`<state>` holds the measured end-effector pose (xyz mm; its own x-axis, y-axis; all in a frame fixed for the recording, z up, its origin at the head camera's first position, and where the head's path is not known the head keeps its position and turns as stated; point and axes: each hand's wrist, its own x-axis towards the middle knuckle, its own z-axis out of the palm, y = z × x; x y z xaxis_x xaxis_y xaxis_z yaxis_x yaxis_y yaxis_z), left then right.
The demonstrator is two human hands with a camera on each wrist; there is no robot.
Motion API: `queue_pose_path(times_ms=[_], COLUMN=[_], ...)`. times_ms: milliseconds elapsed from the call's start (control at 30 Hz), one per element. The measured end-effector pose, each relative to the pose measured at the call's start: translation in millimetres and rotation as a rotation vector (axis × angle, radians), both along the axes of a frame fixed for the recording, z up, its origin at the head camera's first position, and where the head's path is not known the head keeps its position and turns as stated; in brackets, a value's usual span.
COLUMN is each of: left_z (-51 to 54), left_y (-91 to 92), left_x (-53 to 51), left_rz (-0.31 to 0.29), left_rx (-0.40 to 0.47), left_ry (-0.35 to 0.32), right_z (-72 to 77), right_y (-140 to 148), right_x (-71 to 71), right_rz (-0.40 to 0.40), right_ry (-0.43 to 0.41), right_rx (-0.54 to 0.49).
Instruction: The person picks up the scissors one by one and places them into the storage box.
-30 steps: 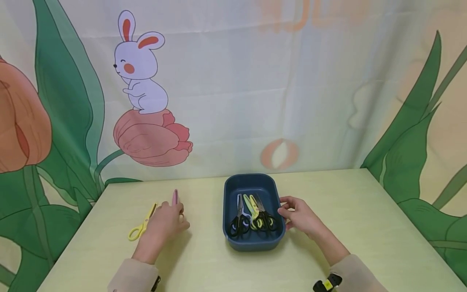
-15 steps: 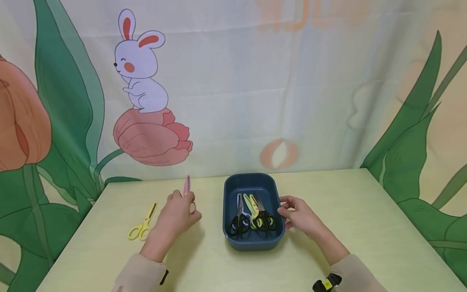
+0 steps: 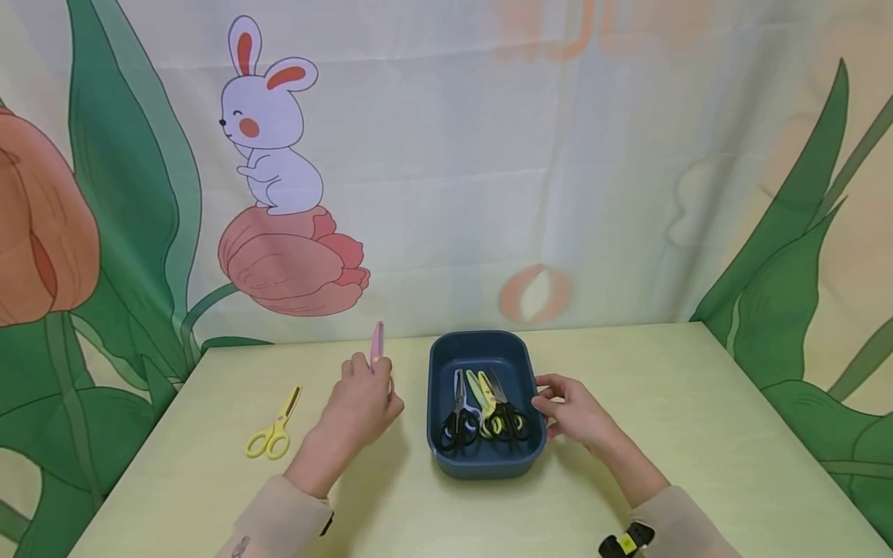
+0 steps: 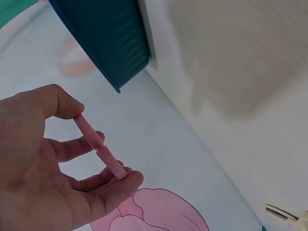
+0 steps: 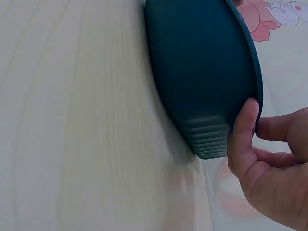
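My left hand pinches a pair of pink scissors by the handles, above the table and left of the bin. The left wrist view shows the pink handles end-on between thumb and fingertips. My right hand grips the right rim of a dark blue bin, thumb on one side of the wall and fingers on the other, as the right wrist view shows. Inside the bin lie several scissors, among them black-handled scissors and yellow scissors. Another pair of yellow scissors lies on the table to the left.
The pale wood-patterned table ends at a printed cloth backdrop with a rabbit and tulips. Table surface shows on both sides of the bin and in front of it.
My left hand has moved right and slightly away from me with the pink scissors, uncovering the yellow scissors on the table. The right hand and bin have stayed in place.
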<state>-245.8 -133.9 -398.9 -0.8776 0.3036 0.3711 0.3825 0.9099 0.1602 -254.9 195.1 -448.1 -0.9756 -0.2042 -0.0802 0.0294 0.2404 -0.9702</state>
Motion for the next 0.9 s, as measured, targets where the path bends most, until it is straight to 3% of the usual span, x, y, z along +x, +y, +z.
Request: queue_pose_path(times_ms=[400, 733, 900], left_z=[7.0, 5.9, 3.6], left_y=[26.8, 59.0, 74.3], left_x=[3.2, 1.5, 2.6], left_rz=[-0.043, -0.058, -0.073], left_rx=[-0.058, -0.126, -0.204], left_ry=[0.02, 0.025, -0.019], right_z=[-2.6, -2.8, -2.8], right_y=[1.1, 1.4, 1.6], right_x=[-2.0, -2.0, -1.7], right_rz=[-0.005, 0.005, 0.003], right_ry=[-0.003, 0.003, -0.002], right_rx=[0.001, -0.007, -0.004])
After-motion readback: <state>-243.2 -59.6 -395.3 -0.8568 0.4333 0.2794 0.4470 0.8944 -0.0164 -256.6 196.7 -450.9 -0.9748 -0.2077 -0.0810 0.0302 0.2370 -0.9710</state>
